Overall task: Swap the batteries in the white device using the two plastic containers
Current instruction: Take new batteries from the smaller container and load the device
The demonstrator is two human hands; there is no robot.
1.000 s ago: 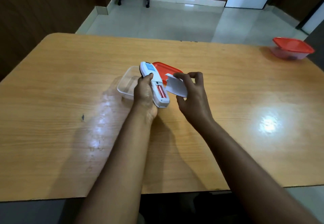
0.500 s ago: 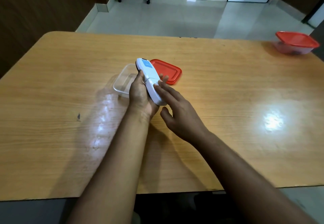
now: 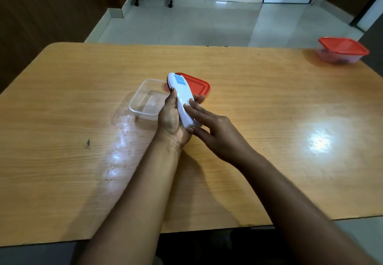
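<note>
We held the white device (image 3: 182,98) in our left hand (image 3: 171,119), fingers wrapped around its lower half from the left side and clamped on it, so that it stood tilted above the table (image 3: 259,103) with its upper end pointing away from us. A pale blue label showed on the upper part of its white face. Our right hand (image 3: 215,134) lay against the device from the right, its fingers (image 3: 192,109) spread flat and pressed on the lower white surface, the thumb touching the bottom end near our left palm; that hand was open and gripped nothing. Just left of the device, and partly behind our left hand, sat a clear plastic container (image 3: 145,100) without a lid, and we could not make out anything inside it. A red lid (image 3: 196,86) lay flat on the table directly behind the device, its near edge hidden by the device and our fingertips. Well apart from all this, at the far right corner of the table, stood a second container (image 3: 342,52) with a red lid fitted on; its contents were too blurred for us to tell.
</note>
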